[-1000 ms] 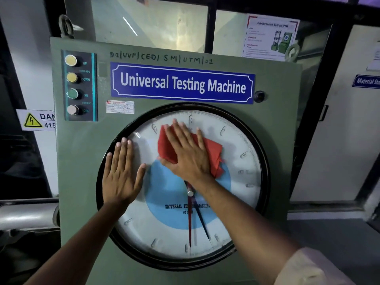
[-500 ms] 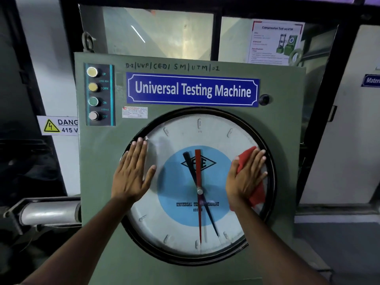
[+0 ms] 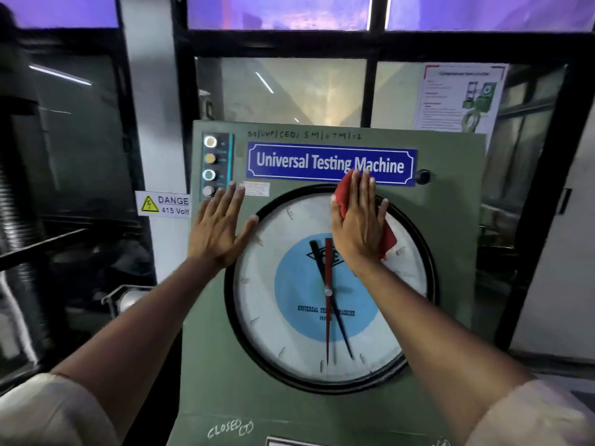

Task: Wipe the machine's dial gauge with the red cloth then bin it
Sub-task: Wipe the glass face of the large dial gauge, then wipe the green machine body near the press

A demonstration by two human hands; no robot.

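Fingers (image 3: 365, 196) of the right hand (image 3: 357, 233) are flat and together, pressing the red cloth (image 3: 343, 193) on the dial gauge (image 3: 257, 300) top rim; I'd use even pressure, overlapping sweeps.

Machine panel (image 3: 212, 365) — dial gauge (image 3: 267, 300), red cloth (image 3: 344, 192)

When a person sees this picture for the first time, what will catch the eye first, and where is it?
The large round dial gauge with its blue centre fills the front of the green machine, under the blue sign reading Universal Testing Machine. The right hand presses the red cloth flat on the gauge's upper rim, and the left hand lies flat at the gauge's upper left.
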